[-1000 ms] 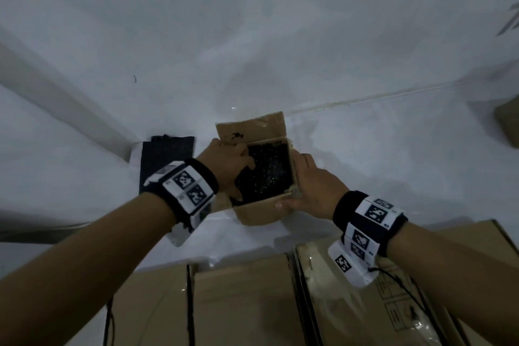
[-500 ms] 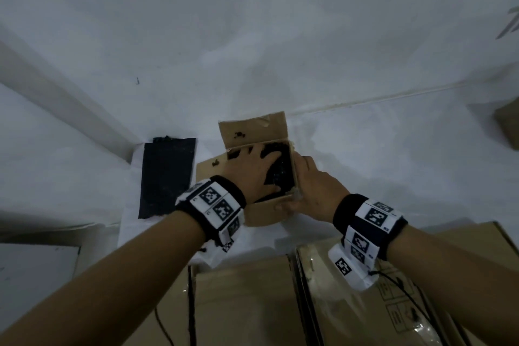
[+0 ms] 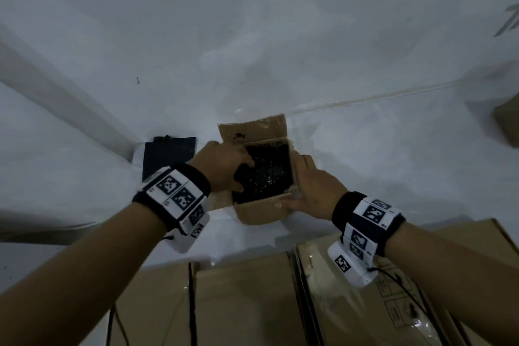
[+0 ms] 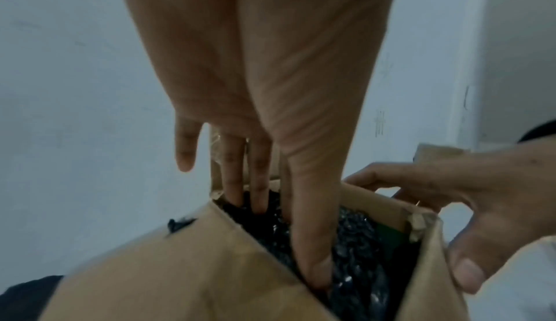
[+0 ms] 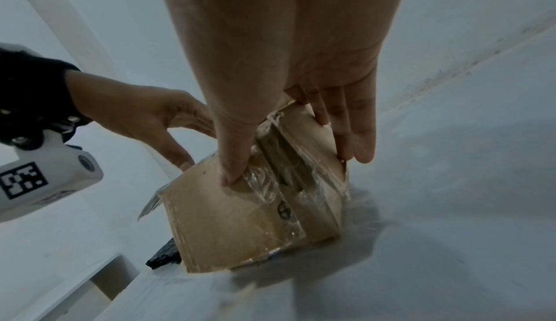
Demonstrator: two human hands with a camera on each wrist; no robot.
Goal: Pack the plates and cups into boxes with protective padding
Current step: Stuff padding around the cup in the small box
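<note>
— Where is the small cardboard box [image 3: 259,209]?
— It stands on the white surface [image 3: 379,177], toward the far edge where the surface meets the wall, its flaps open. Black padding [image 3: 266,174] fills the inside.

— What is the left hand [image 3: 224,166] doing?
— It reaches into the box from the left. In the left wrist view its straight fingers [image 4: 313,254] and thumb are pushed down into the padding along the near wall, while the little finger stays outside the box. I would call that grip wide, pressing and holding nothing.

— And the right hand [image 3: 314,191]?
— It clasps the box's right near corner: the thumb lies on the taped front wall and the other fingers [image 5: 355,131] lie along the right wall. That grip is holding the box.

— Anything around it?
— A black sheet [image 3: 168,154] lies flat on the surface just left of the box, near the corner by the wall. Larger brown cartons [image 3: 244,303] sit along the near edge, below the wrists. Another brown carton [image 3: 508,123] shows at the right edge, partly cut off.
</note>
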